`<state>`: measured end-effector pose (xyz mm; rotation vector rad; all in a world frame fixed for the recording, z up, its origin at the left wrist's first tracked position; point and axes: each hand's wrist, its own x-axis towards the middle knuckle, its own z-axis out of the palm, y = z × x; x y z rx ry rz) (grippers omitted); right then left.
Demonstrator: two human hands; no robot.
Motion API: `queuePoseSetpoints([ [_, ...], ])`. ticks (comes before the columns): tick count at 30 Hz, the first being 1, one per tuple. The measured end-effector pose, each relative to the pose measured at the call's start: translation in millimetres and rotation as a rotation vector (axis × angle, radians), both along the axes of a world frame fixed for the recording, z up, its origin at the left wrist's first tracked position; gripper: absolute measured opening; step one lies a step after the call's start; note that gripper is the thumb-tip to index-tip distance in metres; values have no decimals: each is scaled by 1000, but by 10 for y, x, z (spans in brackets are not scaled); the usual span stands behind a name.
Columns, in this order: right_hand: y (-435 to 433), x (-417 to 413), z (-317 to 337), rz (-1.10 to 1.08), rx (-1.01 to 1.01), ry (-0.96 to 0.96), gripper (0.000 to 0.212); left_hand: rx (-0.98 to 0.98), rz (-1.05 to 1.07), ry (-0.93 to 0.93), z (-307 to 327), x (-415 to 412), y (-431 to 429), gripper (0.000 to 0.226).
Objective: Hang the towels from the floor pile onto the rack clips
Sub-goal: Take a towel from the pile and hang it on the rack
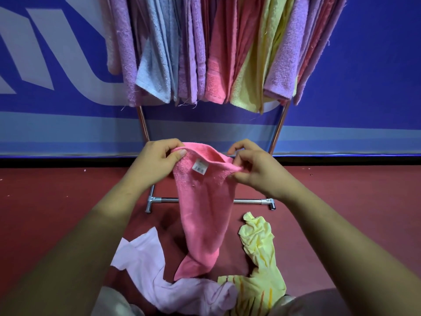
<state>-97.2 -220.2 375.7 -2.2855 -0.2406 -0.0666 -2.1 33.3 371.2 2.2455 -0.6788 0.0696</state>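
Stretching its top edge for clipping, the pink towel [205, 201] is pinched by the left hand [157, 163] and right hand [257, 172], below the rack [276, 131].

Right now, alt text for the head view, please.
The left hand and right hand hold a pink towel by its top edge before a rack of hung towels. A lilac towel and a yellow towel lie on the floor.

The left hand [157, 159] and right hand [255, 169] pinch the top edge of a pink towel [205, 213], which hangs above the red floor [57, 201]. A lilac towel [145, 258] and a yellow towel [259, 245] lie below. Hung towels [216, 53] crowd the rack [155, 199].
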Motion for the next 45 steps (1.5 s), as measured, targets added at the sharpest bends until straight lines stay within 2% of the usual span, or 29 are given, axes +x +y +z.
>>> queuePoseSetpoints([
  [2,55,-13,37,39,113,-13,29,18,71,21,-26,29,9,10],
  [5,91,-12,47,87,323,80,28,26,97,41,-56,50,20,11],
  [7,82,-5,37,90,357,123,24,29,93,42,-43,42,10,12],
  [10,43,21,43,69,190,104,7,23,85,41,-22,26,-1,13],
  [14,-3,33,12,74,-147,68,9,35,46,37,-25,22,3,15],
  [17,-20,51,-6,0,-219,18,2,51,2,6,-37,41,10,14],
  [19,-58,75,-28,-77,-268,-31,9,30,-16,4,-35,65,39,12],
  [22,-85,75,-45,-126,-472,-4,21,-1,-50,13,-26,92,70,14],
  [25,-57,68,-89,-64,-557,64,18,-9,-79,-1,-26,85,44,14],
  [27,-68,75,-116,-63,-456,61,16,1,-72,-18,-36,93,41,13],
  [29,-93,84,-99,-144,-257,72,17,-7,-38,-21,-37,114,64,13],
  [32,-126,103,-53,-237,-72,11,24,-88,13,30,-2,133,102,16],
  [39,-115,85,-37,-214,24,42,6,-254,98,188,17,113,101,17],
  [45,-111,112,-23,-293,-5,-14,15,-323,77,201,42,108,99,20],
])
